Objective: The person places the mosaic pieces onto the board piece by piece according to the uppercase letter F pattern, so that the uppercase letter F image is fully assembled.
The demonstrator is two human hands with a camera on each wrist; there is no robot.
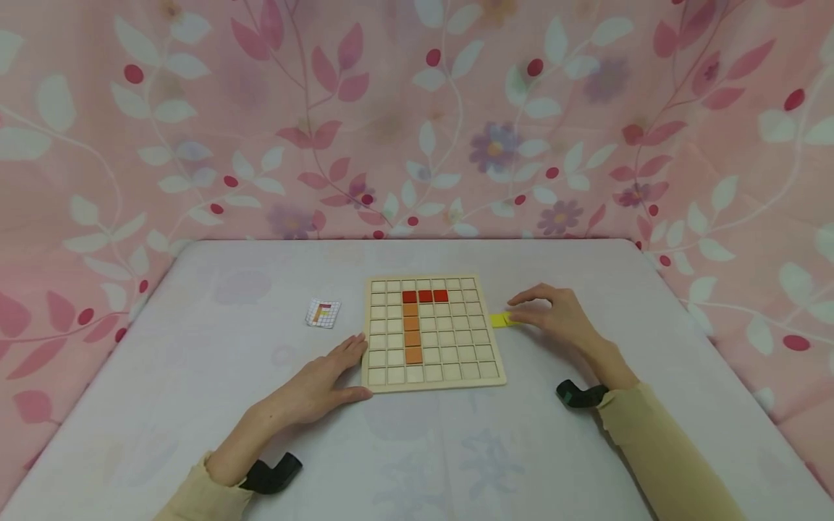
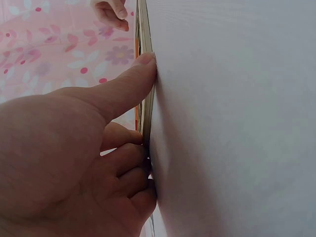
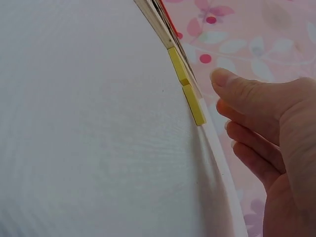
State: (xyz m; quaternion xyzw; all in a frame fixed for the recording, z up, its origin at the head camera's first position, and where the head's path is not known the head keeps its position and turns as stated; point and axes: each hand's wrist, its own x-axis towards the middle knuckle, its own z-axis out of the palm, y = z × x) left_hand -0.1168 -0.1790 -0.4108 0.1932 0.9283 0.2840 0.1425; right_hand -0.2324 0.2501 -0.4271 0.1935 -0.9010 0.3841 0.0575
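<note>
A square wooden grid board [image 1: 430, 388] lies flat on the table. Three red tiles [image 1: 426, 297] form a row near its top, and a column of several orange tiles [image 1: 413, 338] runs down from the leftmost red one. My left hand [image 1: 316, 387] touches the board's left edge with its fingers and the lower left corner with its thumb. Two yellow tiles [image 3: 194, 105] lie end to end on the table beside the board's right edge. Just above them hovers my right hand [image 1: 563, 318], thumb and forefinger apart, holding nothing in the right wrist view.
To the left of the board lies a small pattern card [image 1: 323, 313] with a coloured figure on a grid. A pale cloth covers the table [image 1: 443, 456]. Behind it hangs a pink floral curtain [image 1: 404, 116].
</note>
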